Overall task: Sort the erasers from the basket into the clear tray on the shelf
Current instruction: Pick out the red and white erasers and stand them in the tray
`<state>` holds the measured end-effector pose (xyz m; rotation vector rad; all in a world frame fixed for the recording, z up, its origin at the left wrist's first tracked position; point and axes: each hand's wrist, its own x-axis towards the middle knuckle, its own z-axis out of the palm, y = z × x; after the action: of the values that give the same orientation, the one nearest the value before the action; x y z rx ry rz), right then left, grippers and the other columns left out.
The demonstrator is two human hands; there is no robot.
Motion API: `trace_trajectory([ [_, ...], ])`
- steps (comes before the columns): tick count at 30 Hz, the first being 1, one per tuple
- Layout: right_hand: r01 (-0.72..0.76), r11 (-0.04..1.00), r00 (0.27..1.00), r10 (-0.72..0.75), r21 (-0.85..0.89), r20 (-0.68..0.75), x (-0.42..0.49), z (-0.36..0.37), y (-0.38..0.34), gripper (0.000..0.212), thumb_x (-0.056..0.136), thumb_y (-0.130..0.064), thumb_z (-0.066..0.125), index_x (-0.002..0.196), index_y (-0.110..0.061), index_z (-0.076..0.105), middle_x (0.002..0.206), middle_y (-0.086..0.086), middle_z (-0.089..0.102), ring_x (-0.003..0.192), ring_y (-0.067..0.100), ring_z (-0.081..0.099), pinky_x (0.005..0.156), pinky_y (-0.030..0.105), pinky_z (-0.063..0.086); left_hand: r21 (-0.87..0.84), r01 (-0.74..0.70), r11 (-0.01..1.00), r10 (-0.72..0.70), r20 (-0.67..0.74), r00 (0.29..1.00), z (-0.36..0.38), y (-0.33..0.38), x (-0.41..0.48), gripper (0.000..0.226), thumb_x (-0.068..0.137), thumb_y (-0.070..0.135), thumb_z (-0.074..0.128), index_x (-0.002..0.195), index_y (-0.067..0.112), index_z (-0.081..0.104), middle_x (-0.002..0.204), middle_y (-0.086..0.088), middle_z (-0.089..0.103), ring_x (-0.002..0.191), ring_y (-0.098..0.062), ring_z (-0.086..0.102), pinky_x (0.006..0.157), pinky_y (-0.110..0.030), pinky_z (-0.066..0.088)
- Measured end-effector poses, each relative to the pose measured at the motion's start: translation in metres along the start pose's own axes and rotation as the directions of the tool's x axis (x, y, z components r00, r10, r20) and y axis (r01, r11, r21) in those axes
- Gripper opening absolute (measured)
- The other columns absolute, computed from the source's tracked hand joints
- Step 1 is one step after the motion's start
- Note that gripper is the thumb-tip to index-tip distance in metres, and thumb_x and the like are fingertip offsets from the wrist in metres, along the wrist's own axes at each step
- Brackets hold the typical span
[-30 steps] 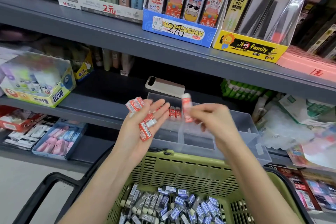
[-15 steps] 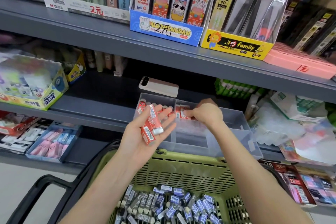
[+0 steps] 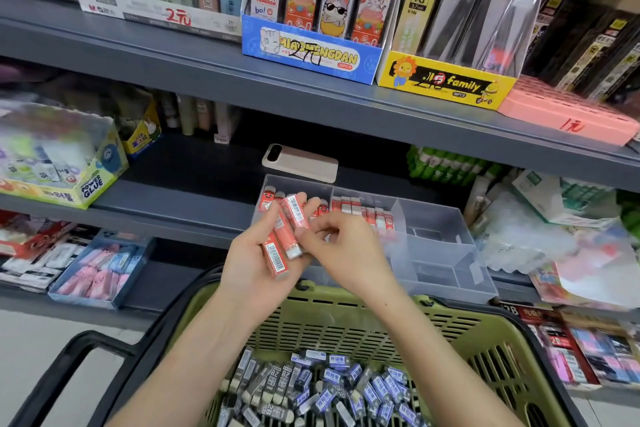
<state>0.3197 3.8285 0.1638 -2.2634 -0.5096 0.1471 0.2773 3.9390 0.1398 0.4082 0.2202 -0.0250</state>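
holding a small bunch of red erasers (image 3: 294, 215), the left hand (image 3: 252, 263) is turned palm up in front of the clear tray (image 3: 436, 218). its fingers (image 3: 313, 205) are almost straight and lie close together, and the erasers lie along them and over the palm, barcodes facing up. the right hand (image 3: 349, 253) is just beside it on the right, touching it. the fingers (image 3: 311, 236) of this hand are curled, and thumb and forefinger pinch the near white end of one of the red erasers.

the clear tray stands on the middle shelf (image 3: 173, 198), far from the person and directly behind both hands. its two left compartments hold rows of tray erasers (image 3: 363, 210), red and white, standing upright. what lies in the right compartments i cannot tell.

near the person, under both forearms, is a green basket (image 3: 485, 326) with black handles. many grey and blue erasers (image 3: 329, 388) lie in it in a loose heap. a flat beige device (image 3: 299, 163) lies on the shelf just behind the tray.
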Motion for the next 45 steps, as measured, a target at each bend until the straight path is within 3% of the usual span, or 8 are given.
trace_trajectory([
  [6, -0.016, 0.935, 0.982, 0.082, 0.354, -0.172, 0.0, -0.021, 0.018, 0.009, 0.089, -0.019, 0.054, 0.082, -0.023, 0.059, 0.069, -0.005, 0.064, 0.059, 0.005, 0.058, 0.056, 0.023, 0.049, -0.06, 0.027, 0.998, -0.025, 0.035, 0.999, -0.002, 0.003, 0.0, 0.051, 0.086, 0.026, 0.054, 0.128, -0.001, 0.052, 0.129, -0.025, 0.057, 0.12, -0.041, 0.055, 0.106, -0.054, 0.036],
  [11, 0.014, 0.962, 0.927, 0.09, 0.273, -0.364, 0.021, -0.066, 0.055, 0.035, 0.082, -0.028, 0.069, 0.054, -0.012, 0.055, 0.046, -0.014, 0.048, 0.045, 0.0, 0.038, 0.048, 0.014, 0.032, -0.109, 0.028, 0.994, -0.024, 0.038, 0.999, -0.005, 0.008, 0.0, 0.051, 0.086, 0.025, 0.056, 0.128, -0.004, 0.05, 0.125, -0.027, 0.059, 0.114, -0.045, 0.058, 0.097, -0.056, 0.042],
  [17, -0.235, 0.972, 0.933, 0.219, -0.02, -0.286, 0.065, -0.071, 0.082, 0.039, 0.082, -0.039, 0.067, 0.056, -0.01, 0.063, 0.056, 0.007, 0.064, 0.064, 0.027, 0.063, 0.069, 0.039, 0.053, -0.067, 0.031, 0.997, -0.031, 0.005, 1.0, -0.005, 0.009, 0.001, 0.051, 0.085, 0.027, 0.055, 0.128, 0.0, 0.05, 0.123, -0.024, 0.062, 0.112, -0.041, 0.06, 0.098, -0.055, 0.042],
  [22, -0.359, 0.796, 0.933, 0.316, -0.488, -0.172, 0.091, -0.056, 0.071, 0.047, 0.084, -0.054, 0.058, 0.072, -0.009, 0.064, 0.064, 0.003, 0.057, 0.071, 0.022, 0.058, 0.063, 0.024, 0.038, -0.018, 0.025, 1.0, -0.025, -0.009, 1.0, -0.005, 0.008, 0.002, 0.057, 0.082, 0.029, 0.057, 0.133, 0.005, 0.047, 0.122, -0.023, 0.063, 0.11, -0.04, 0.062, 0.093, -0.057, 0.049],
  [36, -0.193, 0.76, 0.981, 0.172, -0.621, -0.093, 0.07, -0.043, 0.068, 0.026, 0.092, -0.017, 0.045, 0.1, -0.005, 0.066, 0.1, 0.013, 0.067, 0.091, 0.03, 0.06, 0.069, 0.028, 0.044, 0.01, 0.044, 0.999, -0.044, 0.009, 0.999, -0.009, 0.009, 0.003, 0.057, 0.084, 0.03, 0.056, 0.132, 0.003, 0.048, 0.127, -0.023, 0.06, 0.117, -0.041, 0.057, 0.098, -0.054, 0.042],
  [39, -0.06, 0.866, 0.962, -0.083, -0.496, -0.262, 0.046, -0.037, 0.047, 0.028, 0.093, -0.033, 0.048, 0.08, -0.015, 0.066, 0.074, -0.006, 0.067, 0.078, 0.018, 0.059, 0.064, 0.028, 0.041, 0.021, 0.037, 0.999, -0.037, 0.017, 0.999, -0.008, 0.01, 0.003, 0.056, 0.086, 0.032, 0.053, 0.133, 0.003, 0.048, 0.129, -0.023, 0.058, 0.119, -0.041, 0.055, 0.102, -0.055, 0.039],
  [42, 0.126, 0.98, 0.976, -0.15, -0.152, -0.156, 0.017, -0.025, 0.012, 0.024, 0.084, -0.045, 0.06, 0.065, -0.03, 0.062, 0.052, -0.021, 0.054, 0.06, -0.003, 0.051, 0.053, 0.013, 0.035, 0.051, 0.014, 0.999, -0.017, 0.044, 0.999, -0.005, 0.008, 0.002, 0.053, 0.09, 0.034, 0.048, 0.132, 0.001, 0.047, 0.131, -0.023, 0.056, 0.119, -0.037, 0.056, 0.103, -0.055, 0.039],
  [45, 0.189, 0.953, 0.977, -0.206, -0.237, -0.048, 0.001, -0.007, -0.001, 0.023, 0.079, -0.048, 0.064, 0.066, -0.029, 0.061, 0.059, -0.01, 0.059, 0.06, 0.003, 0.051, 0.055, 0.017, 0.037, 0.074, 0.02, 0.997, -0.026, 0.082, 0.996, -0.004, 0.006, -0.001, 0.054, 0.09, 0.033, 0.046, 0.133, 0.001, 0.046, 0.132, -0.022, 0.056, 0.118, -0.033, 0.058, 0.094, -0.046, 0.051],
])
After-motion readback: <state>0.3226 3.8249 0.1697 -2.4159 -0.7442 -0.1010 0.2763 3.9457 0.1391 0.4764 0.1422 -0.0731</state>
